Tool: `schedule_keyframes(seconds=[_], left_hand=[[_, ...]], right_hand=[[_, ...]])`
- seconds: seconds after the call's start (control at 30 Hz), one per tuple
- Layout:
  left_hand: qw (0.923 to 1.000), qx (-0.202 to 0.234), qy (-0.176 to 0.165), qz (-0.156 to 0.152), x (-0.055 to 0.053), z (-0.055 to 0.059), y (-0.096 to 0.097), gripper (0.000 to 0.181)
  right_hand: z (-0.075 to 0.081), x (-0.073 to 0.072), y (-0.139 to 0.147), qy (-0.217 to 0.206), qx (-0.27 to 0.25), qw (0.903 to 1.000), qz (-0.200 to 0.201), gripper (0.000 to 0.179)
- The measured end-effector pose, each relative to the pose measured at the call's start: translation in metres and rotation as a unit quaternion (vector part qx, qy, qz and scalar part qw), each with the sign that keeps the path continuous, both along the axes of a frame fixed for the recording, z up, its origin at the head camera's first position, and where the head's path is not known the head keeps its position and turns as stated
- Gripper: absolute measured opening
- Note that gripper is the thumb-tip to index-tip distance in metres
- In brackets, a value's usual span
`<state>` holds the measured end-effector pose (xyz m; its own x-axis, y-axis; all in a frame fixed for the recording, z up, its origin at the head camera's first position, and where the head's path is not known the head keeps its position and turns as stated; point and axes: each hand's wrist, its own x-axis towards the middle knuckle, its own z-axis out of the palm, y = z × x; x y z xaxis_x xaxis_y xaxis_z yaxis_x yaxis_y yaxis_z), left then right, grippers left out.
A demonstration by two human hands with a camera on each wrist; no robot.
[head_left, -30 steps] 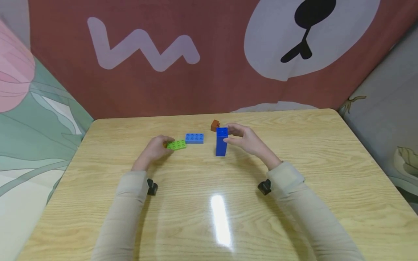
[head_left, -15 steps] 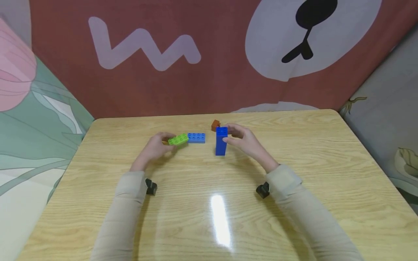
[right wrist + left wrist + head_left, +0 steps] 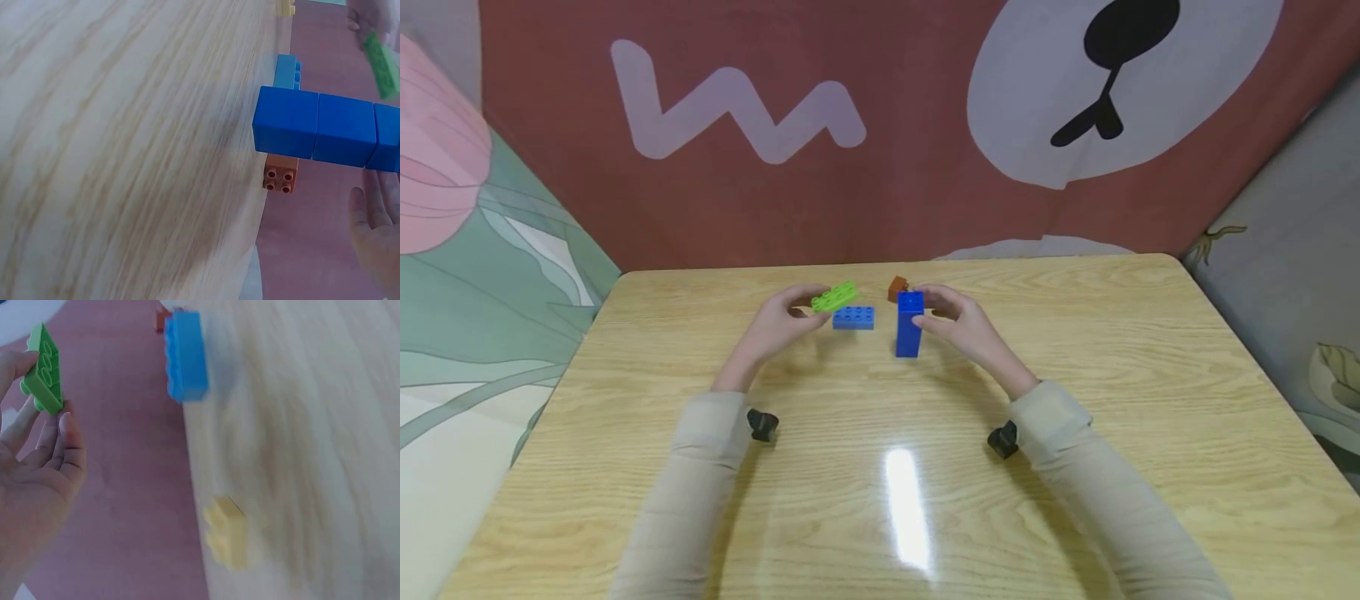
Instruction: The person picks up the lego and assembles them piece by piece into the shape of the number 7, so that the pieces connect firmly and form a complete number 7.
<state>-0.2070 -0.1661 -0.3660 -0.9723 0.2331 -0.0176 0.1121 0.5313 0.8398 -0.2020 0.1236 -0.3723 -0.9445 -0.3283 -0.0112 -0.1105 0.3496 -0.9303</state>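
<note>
In the head view my left hand (image 3: 781, 323) pinches a flat green toy brick (image 3: 835, 296) by one end, tilted and raised off the table. The left wrist view shows the hollow underside of this green brick (image 3: 47, 369). My right hand (image 3: 961, 318) grips the upper part of an upright tower of dark blue bricks (image 3: 907, 335), thumb in front and fingers partly hidden behind. Seen from the right wrist, the blue tower (image 3: 315, 125) stands on the table. A lighter blue brick (image 3: 853, 318) lies between the hands, below the green one.
A small orange-brown brick (image 3: 897, 288) lies behind the tower. The left wrist view has a yellow brick (image 3: 228, 534) on the wooden table (image 3: 820, 492); my left hand hides it in the head view. A printed reddish-brown backdrop (image 3: 775, 217) rises behind the table's far edge.
My left hand has lifted the green brick off the table and carried it right and away from me, above the lighter blue brick. The right hand and tower have stayed nearly still.
</note>
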Motion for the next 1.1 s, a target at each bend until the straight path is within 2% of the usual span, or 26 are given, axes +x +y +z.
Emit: schedule_keyframes(seconds=[0.23,0.37,0.5,0.73,1.1], left_hand=[[0.9989,0.044,0.012,-0.004,0.005,0.013,0.023,0.046],[0.9979,0.063,0.015,-0.003,0.007,0.017,0.034,0.045],[0.9980,0.059,0.020,-0.006,0.009,0.017,0.045,0.043],[0.9972,0.062,0.028,-0.030,0.009,0.015,0.059,0.043],[0.9961,0.040,0.054,-0.057,0.008,0.016,0.068,0.042]], right_hand=[[-0.003,-0.001,0.001,0.009,-0.004,0.9999,0.007,0.055],[-0.002,-0.001,0.000,0.019,-0.007,0.9998,0.008,0.055],[-0.001,-0.001,0.000,0.026,-0.014,0.9995,0.005,0.054],[0.002,0.000,-0.001,0.040,-0.027,0.9988,0.009,0.055],[0.005,0.002,-0.002,0.074,-0.036,0.9964,0.021,0.054]])
